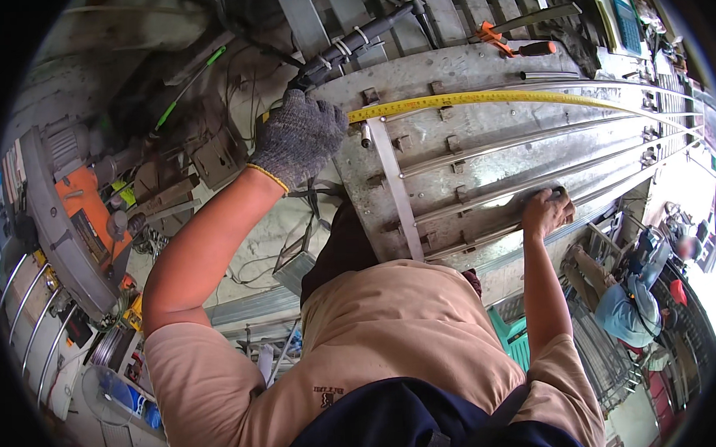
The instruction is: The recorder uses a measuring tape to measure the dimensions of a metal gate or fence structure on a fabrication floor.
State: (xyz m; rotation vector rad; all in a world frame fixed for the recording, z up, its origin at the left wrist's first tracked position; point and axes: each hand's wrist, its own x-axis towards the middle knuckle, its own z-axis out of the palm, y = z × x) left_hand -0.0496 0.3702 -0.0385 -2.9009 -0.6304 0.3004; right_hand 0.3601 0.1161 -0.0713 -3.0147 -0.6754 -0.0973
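Note:
My left hand (298, 139), in a grey knit glove with a yellow cuff edge, is closed on a tape measure, its case mostly hidden by the glove. The yellow tape blade (464, 100) runs out from the fingers to the right, above thin shiny metal rods (521, 143). These rods lie lengthwise on a metal-topped bench (439, 67), joined near its left end by a flat crossbar (394, 187). My right hand (548, 212) is bare and rests by the near rod, fingers curled in around something dark that I cannot make out.
Small metal stops (453, 144) stick up from the bench top. An orange-handled clamp (495, 39) lies at the far edge. On the left stands an orange-and-grey machine (85, 209). A person in a blue shirt (623, 313) is at lower right, near a green plastic stool (508, 336).

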